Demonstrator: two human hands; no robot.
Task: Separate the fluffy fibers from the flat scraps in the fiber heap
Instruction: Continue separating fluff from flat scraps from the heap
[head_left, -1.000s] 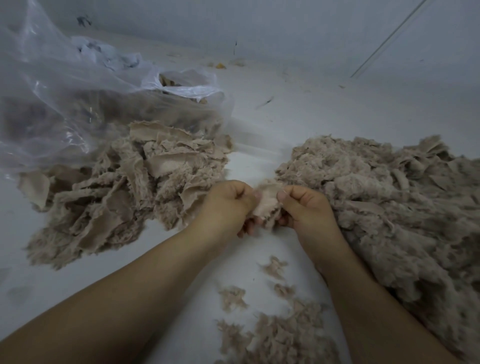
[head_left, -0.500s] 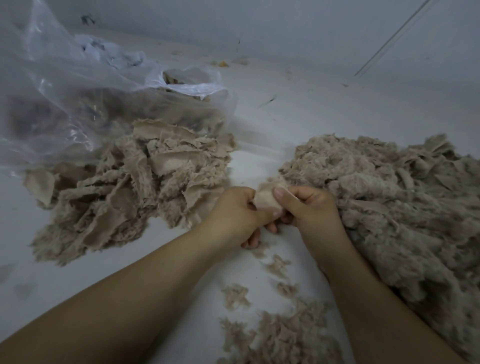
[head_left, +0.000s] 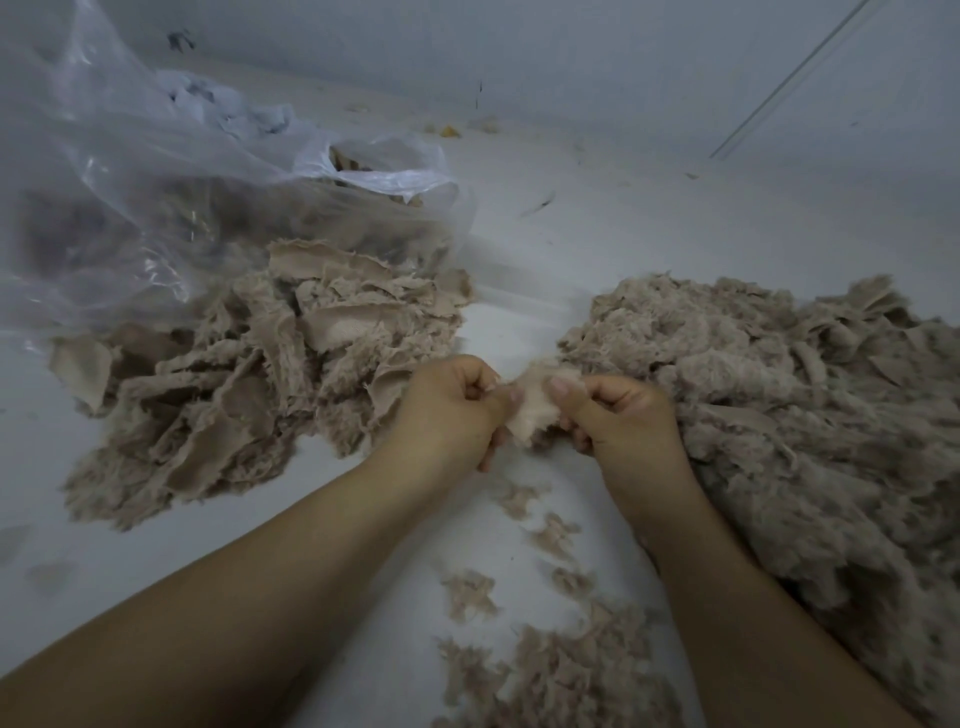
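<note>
Left hand (head_left: 451, 410) and right hand (head_left: 621, 415) both pinch one flat scrap (head_left: 532, 410), held just left of fiber heap (head_left: 769, 395). Since half second ago hands parted slightly, scrap more exposed. Fluff likely being stripped off; scrap pile (head_left: 260, 374) waits well left of heap.

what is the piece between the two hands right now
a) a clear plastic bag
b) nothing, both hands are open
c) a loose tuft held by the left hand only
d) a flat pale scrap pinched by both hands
d: the left hand and right hand both pinch one flat pale scrap between them.
</note>
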